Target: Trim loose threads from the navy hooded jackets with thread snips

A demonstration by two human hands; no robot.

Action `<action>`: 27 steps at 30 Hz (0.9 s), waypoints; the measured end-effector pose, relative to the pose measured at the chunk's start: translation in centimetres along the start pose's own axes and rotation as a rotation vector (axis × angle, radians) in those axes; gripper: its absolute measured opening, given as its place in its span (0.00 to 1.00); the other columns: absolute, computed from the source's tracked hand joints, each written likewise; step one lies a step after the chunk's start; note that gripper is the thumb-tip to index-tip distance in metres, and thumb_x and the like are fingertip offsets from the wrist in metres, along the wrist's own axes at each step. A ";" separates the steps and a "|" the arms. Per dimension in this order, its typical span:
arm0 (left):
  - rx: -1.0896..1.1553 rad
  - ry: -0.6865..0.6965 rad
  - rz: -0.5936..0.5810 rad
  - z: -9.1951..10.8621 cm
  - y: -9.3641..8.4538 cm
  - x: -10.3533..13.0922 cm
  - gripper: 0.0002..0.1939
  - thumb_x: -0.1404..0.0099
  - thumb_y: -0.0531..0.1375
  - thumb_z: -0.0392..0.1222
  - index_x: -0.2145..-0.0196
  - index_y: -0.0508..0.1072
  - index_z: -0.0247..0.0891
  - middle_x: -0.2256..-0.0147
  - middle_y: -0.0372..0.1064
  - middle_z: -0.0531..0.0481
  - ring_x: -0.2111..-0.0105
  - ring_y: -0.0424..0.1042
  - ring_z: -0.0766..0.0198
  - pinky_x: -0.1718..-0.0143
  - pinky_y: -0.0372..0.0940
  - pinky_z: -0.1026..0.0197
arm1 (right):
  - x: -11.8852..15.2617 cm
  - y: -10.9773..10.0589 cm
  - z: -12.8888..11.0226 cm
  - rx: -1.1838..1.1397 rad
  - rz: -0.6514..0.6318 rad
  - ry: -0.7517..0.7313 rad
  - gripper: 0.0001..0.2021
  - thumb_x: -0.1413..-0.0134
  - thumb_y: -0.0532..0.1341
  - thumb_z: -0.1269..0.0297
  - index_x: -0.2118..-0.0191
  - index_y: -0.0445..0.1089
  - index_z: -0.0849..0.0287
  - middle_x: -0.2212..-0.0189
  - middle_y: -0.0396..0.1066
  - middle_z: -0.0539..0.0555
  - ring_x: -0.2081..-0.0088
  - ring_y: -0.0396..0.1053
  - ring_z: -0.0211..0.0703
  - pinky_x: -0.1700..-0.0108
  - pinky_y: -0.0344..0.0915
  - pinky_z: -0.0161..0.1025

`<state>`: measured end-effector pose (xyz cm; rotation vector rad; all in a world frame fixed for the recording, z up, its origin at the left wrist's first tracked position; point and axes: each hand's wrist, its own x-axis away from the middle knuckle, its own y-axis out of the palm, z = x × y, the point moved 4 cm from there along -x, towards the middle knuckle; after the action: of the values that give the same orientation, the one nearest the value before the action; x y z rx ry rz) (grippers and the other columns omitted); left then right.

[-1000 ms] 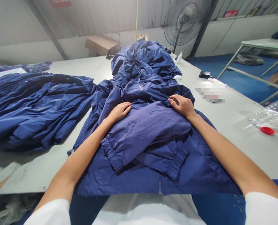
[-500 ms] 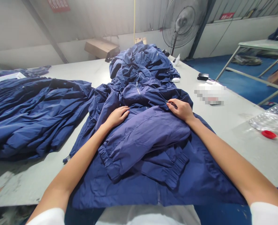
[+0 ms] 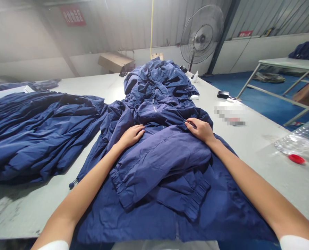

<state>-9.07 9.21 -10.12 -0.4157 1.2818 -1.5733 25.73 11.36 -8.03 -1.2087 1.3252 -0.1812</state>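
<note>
A blue jacket lay at the near edge of the worktop. The left hand touched it, fingers loose; the right hand grasped a small dark object.

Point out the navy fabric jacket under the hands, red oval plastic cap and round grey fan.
Navy fabric jacket (image 3: 161, 158), head view: folded sleeve.
Red oval plastic cap (image 3: 296, 159), head view: middle.
Round grey fan (image 3: 202, 39), head view: hub.

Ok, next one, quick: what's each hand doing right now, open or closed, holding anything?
Left hand: open, palm down on the jacket.
Right hand: closed, apparently on a small dark object, too small to identify.
</note>
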 end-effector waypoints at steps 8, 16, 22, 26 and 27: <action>-0.002 -0.001 0.003 0.1 0.0 0.0 0.26 0.28 0.47 0.51 0.44 0.72 0.33 0.42 0.68 0.39 0.42 0.68 0.53 0.38 0.62 0.50 | 0.0 -0.1 0.0 -0.006 -0.006 0.003 0.19 0.36 0.54 0.50 0.55 0.73 0.59 0.60 0.79 0.58 0.60 0.78 0.50 0.60 0.72 0.41; 0.001 0.004 0.004 0.1 0.0 0.0 0.26 0.28 0.47 0.52 0.45 0.72 0.34 0.42 0.69 0.39 0.42 0.68 0.53 0.38 0.61 0.49 | 0.0 -0.1 0.0 -0.001 -0.017 0.011 0.18 0.36 0.54 0.50 0.54 0.73 0.57 0.59 0.79 0.57 0.60 0.78 0.50 0.60 0.72 0.41; -0.001 0.005 0.002 0.1 0.0 0.0 0.26 0.28 0.47 0.52 0.44 0.72 0.34 0.42 0.68 0.39 0.42 0.68 0.53 0.38 0.61 0.51 | -0.1 -0.1 0.0 -0.001 -0.022 0.004 0.18 0.36 0.54 0.50 0.55 0.73 0.57 0.60 0.79 0.57 0.60 0.78 0.50 0.60 0.72 0.42; -0.005 0.005 0.003 0.1 0.0 0.0 0.26 0.27 0.47 0.52 0.44 0.72 0.32 0.42 0.68 0.38 0.42 0.68 0.54 0.38 0.61 0.51 | -0.1 -0.2 0.0 0.001 -0.011 0.004 0.18 0.36 0.54 0.50 0.55 0.73 0.58 0.61 0.79 0.57 0.61 0.78 0.51 0.61 0.72 0.42; -0.005 0.007 0.004 0.2 0.0 0.0 0.26 0.27 0.47 0.52 0.44 0.72 0.32 0.42 0.69 0.38 0.42 0.68 0.54 0.38 0.61 0.51 | -0.1 -0.2 0.0 0.002 -0.008 0.003 0.18 0.36 0.54 0.50 0.55 0.73 0.58 0.61 0.79 0.57 0.61 0.78 0.51 0.61 0.72 0.42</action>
<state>-8.92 9.13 -10.04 -0.4109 1.2918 -1.5692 25.77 11.35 -7.78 -1.2127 1.3229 -0.1905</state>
